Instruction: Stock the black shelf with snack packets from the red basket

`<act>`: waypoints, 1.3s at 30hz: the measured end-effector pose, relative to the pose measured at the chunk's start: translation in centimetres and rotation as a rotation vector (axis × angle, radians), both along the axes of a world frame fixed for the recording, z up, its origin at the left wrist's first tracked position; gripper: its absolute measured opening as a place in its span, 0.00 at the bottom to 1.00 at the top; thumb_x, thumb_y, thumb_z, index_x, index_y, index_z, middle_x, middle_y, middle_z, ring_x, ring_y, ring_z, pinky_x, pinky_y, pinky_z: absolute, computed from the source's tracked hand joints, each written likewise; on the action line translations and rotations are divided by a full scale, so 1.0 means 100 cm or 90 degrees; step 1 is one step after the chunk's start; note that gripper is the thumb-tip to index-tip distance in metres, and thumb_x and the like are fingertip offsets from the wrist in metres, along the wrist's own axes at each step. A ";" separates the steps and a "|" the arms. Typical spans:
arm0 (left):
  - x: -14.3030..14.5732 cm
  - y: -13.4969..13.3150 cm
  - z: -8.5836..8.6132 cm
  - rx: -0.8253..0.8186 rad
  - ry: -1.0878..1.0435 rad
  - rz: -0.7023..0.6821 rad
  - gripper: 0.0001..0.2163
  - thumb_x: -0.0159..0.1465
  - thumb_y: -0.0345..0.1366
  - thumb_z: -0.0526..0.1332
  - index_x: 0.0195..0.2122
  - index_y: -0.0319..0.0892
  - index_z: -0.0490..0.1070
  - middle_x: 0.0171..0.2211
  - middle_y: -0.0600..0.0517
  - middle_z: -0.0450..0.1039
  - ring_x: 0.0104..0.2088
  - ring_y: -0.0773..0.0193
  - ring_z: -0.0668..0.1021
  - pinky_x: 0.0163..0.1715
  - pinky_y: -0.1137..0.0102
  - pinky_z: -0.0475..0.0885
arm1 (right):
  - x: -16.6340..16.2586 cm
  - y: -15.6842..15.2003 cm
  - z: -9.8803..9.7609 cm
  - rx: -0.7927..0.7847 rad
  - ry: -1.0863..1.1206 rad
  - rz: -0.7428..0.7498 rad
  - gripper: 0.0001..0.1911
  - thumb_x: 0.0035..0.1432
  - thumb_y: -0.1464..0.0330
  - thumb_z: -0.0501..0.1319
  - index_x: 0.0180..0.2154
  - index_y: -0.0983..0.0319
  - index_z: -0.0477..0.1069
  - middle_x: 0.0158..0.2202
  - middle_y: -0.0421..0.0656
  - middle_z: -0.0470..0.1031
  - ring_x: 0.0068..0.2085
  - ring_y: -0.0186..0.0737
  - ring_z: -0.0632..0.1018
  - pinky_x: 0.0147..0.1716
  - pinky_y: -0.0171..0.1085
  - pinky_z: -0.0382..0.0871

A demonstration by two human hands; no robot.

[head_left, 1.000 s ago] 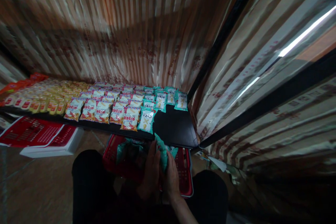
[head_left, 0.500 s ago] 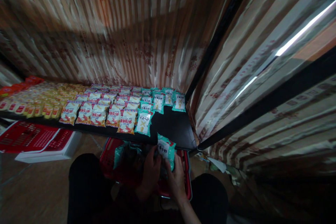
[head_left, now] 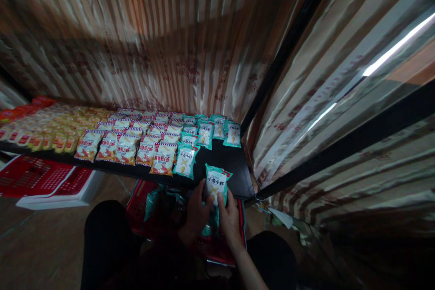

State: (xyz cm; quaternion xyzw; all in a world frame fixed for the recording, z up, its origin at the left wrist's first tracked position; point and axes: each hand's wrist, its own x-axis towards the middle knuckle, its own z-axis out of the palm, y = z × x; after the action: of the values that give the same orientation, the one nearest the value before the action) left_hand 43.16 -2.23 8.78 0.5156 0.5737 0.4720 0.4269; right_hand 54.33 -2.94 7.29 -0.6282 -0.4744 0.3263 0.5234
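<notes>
Between my two hands is a teal and white snack bag (head_left: 216, 183), held upright with its printed front towards me. My left hand (head_left: 197, 206) grips its left side, and my right hand (head_left: 228, 215) holds the right side with the thumb across the front. Both hands are over a red basket (head_left: 134, 208) that holds more teal bags (head_left: 152, 201), partly in shadow. Just beyond the held bag lies the black shelf (head_left: 226, 158), where several matching teal bags (head_left: 185, 161) stand in rows.
Left of the teal bags stand rows of striped white and orange snack bags (head_left: 163, 158), then small yellow packs (head_left: 57, 138) and orange packages (head_left: 30, 108). A red basket (head_left: 44, 176) sits lower left. Black posts (head_left: 292, 50) and a patterned curtain (head_left: 163, 31) enclose the shelf.
The teal bag in my hands has turned more upright, and its front now shows more fully. It has risen slightly towards the shelf edge.
</notes>
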 end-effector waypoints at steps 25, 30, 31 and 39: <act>0.017 0.049 -0.031 0.161 0.375 -0.064 0.29 0.58 0.25 0.50 0.63 0.32 0.52 0.66 0.39 0.48 0.66 0.54 0.52 0.63 0.56 0.54 | 0.009 0.092 -0.011 -0.039 -0.129 -0.021 0.31 0.55 0.50 0.48 0.47 0.67 0.70 0.45 0.56 0.76 0.46 0.53 0.76 0.45 0.45 0.68; 0.019 0.060 -0.033 0.167 0.378 -0.089 0.28 0.59 0.25 0.49 0.63 0.32 0.53 0.67 0.38 0.42 0.66 0.53 0.48 0.63 0.55 0.52 | 0.007 0.109 -0.010 -0.039 -0.154 -0.023 0.31 0.55 0.50 0.47 0.47 0.66 0.70 0.45 0.56 0.76 0.46 0.52 0.76 0.46 0.45 0.67; 0.020 0.063 -0.034 0.169 0.382 -0.090 0.27 0.60 0.26 0.49 0.62 0.32 0.53 0.67 0.38 0.42 0.67 0.53 0.47 0.63 0.55 0.52 | 0.007 0.113 -0.010 -0.037 -0.157 -0.025 0.30 0.55 0.50 0.47 0.46 0.66 0.70 0.45 0.56 0.76 0.46 0.52 0.76 0.46 0.45 0.67; 0.028 0.085 -0.050 0.193 0.419 -0.058 0.26 0.60 0.25 0.48 0.62 0.29 0.54 0.67 0.35 0.40 0.66 0.50 0.44 0.63 0.54 0.51 | 0.004 0.141 -0.011 -0.020 -0.177 -0.024 0.30 0.56 0.52 0.46 0.46 0.66 0.71 0.44 0.54 0.76 0.44 0.50 0.77 0.43 0.43 0.68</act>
State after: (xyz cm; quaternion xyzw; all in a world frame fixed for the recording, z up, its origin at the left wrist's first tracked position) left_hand 45.92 6.29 3.83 0.7224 0.5802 0.3411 0.1587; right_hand 54.70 11.12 6.14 -0.6844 -0.5251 0.2335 0.4487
